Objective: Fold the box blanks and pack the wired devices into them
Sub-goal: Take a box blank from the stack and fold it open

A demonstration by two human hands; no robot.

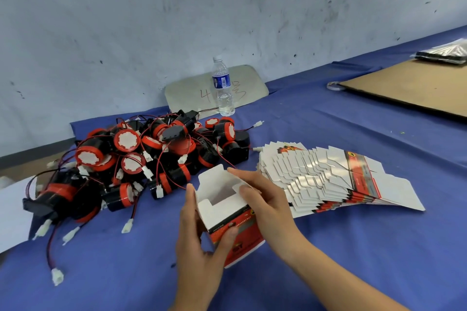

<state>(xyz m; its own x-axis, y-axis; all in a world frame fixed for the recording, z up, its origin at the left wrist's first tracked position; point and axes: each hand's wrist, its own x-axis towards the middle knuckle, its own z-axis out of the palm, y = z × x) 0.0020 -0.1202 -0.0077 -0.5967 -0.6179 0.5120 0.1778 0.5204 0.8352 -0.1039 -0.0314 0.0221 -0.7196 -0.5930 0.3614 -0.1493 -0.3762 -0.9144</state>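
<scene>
A small red-and-white box is held upright over the blue table, its top flaps open and its inside white. My left hand grips its left and front sides, thumb on the printed red face. My right hand holds the right side, fingers curled over the top edge and side flap. A fanned stack of flat box blanks lies to the right. A heap of black-and-red wired devices with white connectors sits behind and to the left.
A water bottle stands at the back against a grey board leaning on the wall. A brown cardboard sheet lies far right, with a tape roll at its corner and dark packets behind. Loose connectors trail at front left.
</scene>
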